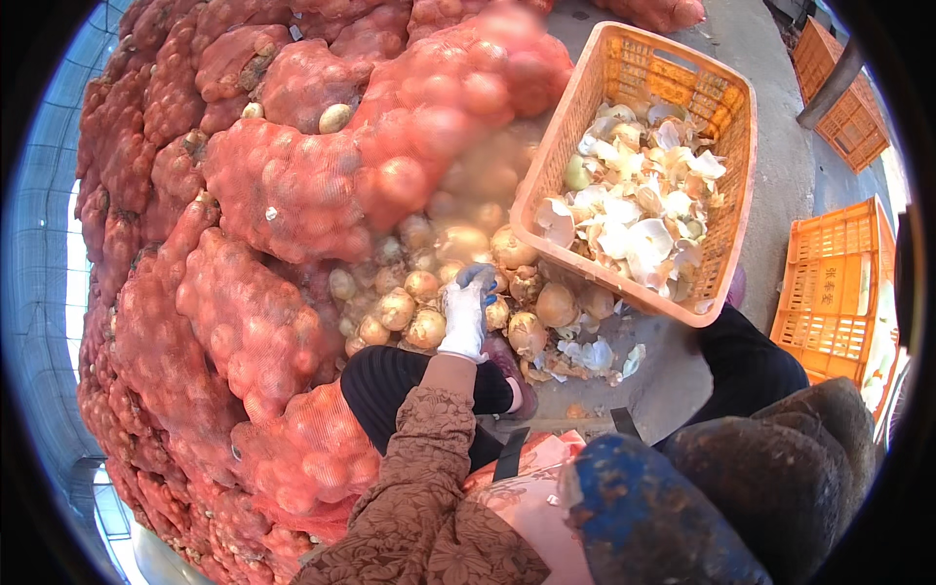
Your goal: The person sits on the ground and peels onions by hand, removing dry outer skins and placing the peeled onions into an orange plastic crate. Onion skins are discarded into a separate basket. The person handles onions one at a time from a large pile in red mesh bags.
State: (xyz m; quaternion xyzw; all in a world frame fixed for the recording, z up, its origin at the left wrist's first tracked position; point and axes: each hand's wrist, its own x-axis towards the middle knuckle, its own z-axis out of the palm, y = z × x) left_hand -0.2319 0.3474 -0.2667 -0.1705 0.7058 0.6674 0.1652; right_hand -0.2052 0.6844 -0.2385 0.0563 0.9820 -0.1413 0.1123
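My left hand [469, 306], in a white glove with blue-coated fingers, reaches into a heap of loose yellow onions [426, 327] between my feet. Its fingers are bent beside the onions, and whether they grip one cannot be seen. Very near the camera at the lower right is my right hand [673, 497], in a worn blue glove with brown dirt; its thick fingers fill that corner and what they hold is hidden. An orange plastic crate [559, 259], tilted beyond my right knee, contains pale papery onion skins [643, 212] and some greenish onions.
Red mesh sacks of onions [292, 175] are piled high along the left and top. More orange crates [826, 281] stand at the right, one [852, 131] behind a post [830, 88]. Loose skins [589, 355] lie on the concrete floor [658, 373] by the crate.
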